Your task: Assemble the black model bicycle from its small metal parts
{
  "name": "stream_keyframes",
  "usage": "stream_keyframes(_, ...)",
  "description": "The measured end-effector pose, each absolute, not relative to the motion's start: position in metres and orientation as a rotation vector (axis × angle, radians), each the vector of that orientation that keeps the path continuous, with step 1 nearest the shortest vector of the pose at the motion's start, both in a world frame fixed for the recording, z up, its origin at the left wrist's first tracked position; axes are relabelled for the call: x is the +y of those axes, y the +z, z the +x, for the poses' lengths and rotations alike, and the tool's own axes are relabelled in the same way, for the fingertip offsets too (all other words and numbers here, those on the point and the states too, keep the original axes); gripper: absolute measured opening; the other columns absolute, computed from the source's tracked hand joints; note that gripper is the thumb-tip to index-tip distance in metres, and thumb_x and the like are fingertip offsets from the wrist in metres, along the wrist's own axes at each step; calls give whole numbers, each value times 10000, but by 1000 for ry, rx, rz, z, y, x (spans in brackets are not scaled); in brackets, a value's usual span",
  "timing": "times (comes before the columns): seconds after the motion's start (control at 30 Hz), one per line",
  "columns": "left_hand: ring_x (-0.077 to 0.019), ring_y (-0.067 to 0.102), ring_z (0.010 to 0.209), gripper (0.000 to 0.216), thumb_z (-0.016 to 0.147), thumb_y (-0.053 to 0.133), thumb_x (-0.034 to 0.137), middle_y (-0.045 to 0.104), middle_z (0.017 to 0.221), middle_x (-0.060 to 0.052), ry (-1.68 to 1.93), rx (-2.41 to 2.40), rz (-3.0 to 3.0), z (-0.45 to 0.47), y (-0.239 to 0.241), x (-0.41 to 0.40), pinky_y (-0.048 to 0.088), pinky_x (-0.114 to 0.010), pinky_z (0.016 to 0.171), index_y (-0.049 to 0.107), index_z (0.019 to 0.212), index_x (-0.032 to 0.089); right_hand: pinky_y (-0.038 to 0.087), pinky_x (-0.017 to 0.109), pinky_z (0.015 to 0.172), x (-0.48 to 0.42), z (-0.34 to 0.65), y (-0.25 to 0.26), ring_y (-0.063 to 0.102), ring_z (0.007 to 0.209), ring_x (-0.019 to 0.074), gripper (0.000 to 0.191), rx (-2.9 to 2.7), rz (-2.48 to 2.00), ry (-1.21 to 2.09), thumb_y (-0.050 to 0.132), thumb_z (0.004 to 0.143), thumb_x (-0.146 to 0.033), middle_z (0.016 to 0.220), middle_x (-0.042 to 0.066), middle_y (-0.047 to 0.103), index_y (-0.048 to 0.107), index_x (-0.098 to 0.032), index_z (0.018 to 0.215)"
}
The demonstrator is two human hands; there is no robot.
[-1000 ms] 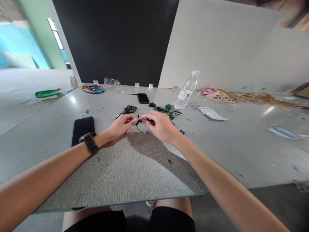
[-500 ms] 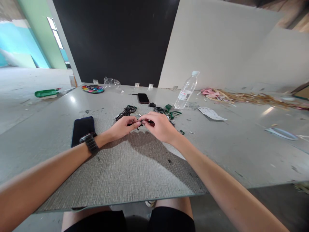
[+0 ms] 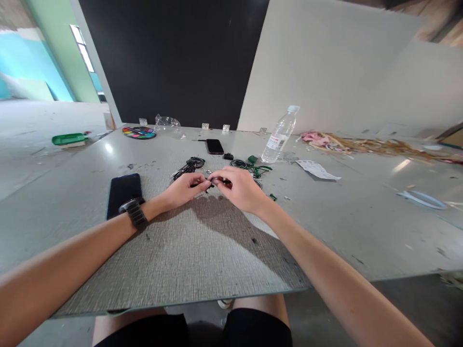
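Note:
My left hand and my right hand meet above the table, thumbs and fingertips pinched together on a small dark part. Fingers cover most of it, so its exact kind is hidden. Just behind my left hand lie black model-bicycle pieces, with a small wheel among them. Beyond my right hand are another small wheel and a green miniature bicycle frame. A little green piece rests to the right of my right wrist.
A phone lies partly under my watch-wearing left wrist. Farther back are a second phone, a black block, a paint palette and clear plastic packaging. To the right stand a water bottle and a paper sheet.
Both hands stay almost in place, still pinching the dark part. Only a very slight shift of the right fingers shows; the objects on the table have not moved.

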State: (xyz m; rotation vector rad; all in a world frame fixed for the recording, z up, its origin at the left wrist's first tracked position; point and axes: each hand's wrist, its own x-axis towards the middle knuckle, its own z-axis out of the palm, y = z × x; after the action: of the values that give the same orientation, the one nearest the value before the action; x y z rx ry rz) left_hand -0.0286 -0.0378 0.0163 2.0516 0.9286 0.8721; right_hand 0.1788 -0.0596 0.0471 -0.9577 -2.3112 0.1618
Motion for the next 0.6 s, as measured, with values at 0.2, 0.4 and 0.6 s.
stream_keyframes(0.2,-93,384,475,309,930,503,404,437,548,68,876,951,2024,-27,20,-41,284,-237,479,490,703,194,385,279,677,-61,178,50,548,747,145,191,-2330,-995,192,517,939,-169,846,37,653,706,-180,968)
stream_keyframes(0.4,-96,403,483,326,917,533,426,436,543,66,886,940,2020,-27,19,-40,295,-239,487,490,690,195,399,284,682,-61,177,49,564,755,153,193,-2324,-1003,211,519,935,-180,858,43,655,707,-183,980)
stream_keyframes(0.6,-84,403,459,341,952,490,457,417,564,72,926,945,1974,-30,13,-36,312,-227,471,498,739,191,403,296,694,-59,181,50,583,767,154,246,-2301,-1028,241,484,949,-178,949,56,696,715,-199,1029)
